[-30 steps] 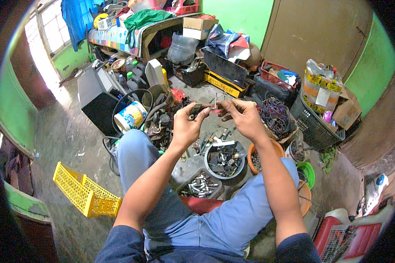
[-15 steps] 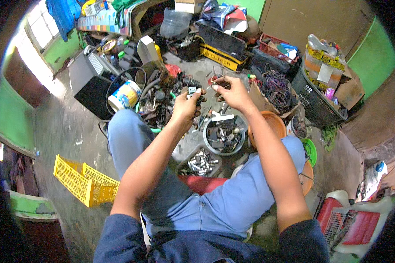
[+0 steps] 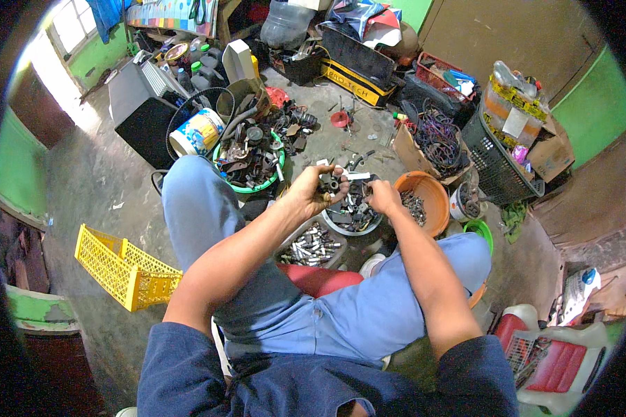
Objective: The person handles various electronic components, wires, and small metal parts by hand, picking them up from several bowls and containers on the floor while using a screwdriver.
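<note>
My left hand (image 3: 311,193) is half turned up, its fingers curled round small black parts (image 3: 331,183), one of which looks ring-shaped. It hovers over the left side of a pale round basin (image 3: 351,231) filled with dark scrap pieces. On the basin's right side my right hand (image 3: 384,199) is closed, fingertips pinched low over the scrap; what they hold, if anything, is hidden. A white strip (image 3: 358,176) lies across the basin's far edge. Nearer to me, a grey tray (image 3: 341,251) contains several small metal cylinders (image 3: 311,243).
An orange basin (image 3: 439,201) with small metal bits stands right of the scrap. Beyond my left knee is a green-rimmed basin (image 3: 281,149) of dark parts. A box of tangled wires (image 3: 438,149), a black crate (image 3: 497,167) and a yellow plastic crate (image 3: 129,271) stand around me.
Both hands have come down and nearer, from above the floor to the scrap basin. The left hand has rolled palm upward. The thin piece seen in my right hand no longer shows.
</note>
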Action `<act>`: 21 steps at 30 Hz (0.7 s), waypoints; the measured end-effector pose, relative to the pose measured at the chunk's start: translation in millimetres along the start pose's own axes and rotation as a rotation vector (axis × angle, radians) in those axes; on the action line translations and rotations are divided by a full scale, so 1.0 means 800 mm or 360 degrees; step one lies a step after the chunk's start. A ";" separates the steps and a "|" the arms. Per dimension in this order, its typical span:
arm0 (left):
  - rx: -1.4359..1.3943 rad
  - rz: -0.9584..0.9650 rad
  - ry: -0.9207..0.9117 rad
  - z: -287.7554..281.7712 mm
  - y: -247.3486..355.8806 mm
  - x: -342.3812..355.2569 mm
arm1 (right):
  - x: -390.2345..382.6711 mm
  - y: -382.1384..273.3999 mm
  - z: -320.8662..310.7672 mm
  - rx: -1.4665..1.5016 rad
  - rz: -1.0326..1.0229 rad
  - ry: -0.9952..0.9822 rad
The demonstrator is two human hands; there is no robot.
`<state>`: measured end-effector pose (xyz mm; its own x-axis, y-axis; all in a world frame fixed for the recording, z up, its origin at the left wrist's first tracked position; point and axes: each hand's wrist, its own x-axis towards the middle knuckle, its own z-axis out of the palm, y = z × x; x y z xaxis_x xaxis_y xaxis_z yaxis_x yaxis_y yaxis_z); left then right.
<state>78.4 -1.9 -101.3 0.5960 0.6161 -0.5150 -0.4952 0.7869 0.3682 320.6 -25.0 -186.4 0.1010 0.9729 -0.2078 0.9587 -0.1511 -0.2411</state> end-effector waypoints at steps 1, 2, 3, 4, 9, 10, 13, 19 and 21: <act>-0.0040 0.0002 -0.0015 0.002 0.000 -0.002 | -0.002 -0.006 -0.002 0.0029 0.0005 0.0045; -0.0063 0.0009 -0.0049 0.004 0.002 -0.003 | -0.002 -0.011 -0.006 0.0006 0.0014 0.0009; -0.0145 -0.0003 -0.0028 0.008 0.001 -0.004 | -0.001 -0.014 -0.013 0.0014 -0.0006 0.0028; -0.0172 0.0005 -0.0019 0.015 0.001 -0.008 | 0.001 -0.017 -0.019 0.0031 -0.0022 0.0053; -0.0272 0.0056 -0.0031 0.044 0.006 -0.019 | 0.023 -0.044 -0.129 0.0372 -0.0185 0.0682; -0.0287 0.0063 -0.0037 0.043 0.011 -0.021 | 0.018 -0.056 -0.159 0.0407 -0.0414 0.0832; -0.0333 0.0099 -0.0038 0.037 0.024 -0.029 | -0.032 -0.124 -0.233 0.0721 -0.0568 0.0863; -0.0319 0.0085 -0.0189 0.046 0.033 -0.032 | -0.074 -0.141 -0.240 0.0662 -0.1112 0.0704; -0.0299 0.0126 -0.0250 0.038 0.038 -0.034 | -0.077 -0.155 -0.237 0.0699 -0.1108 0.0554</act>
<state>66.8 6.5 -52.5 0.6343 0.6849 -0.3585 -0.6442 0.7247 0.2446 246.2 -33.0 36.0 -0.3222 0.8562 0.4038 0.6516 0.5100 -0.5615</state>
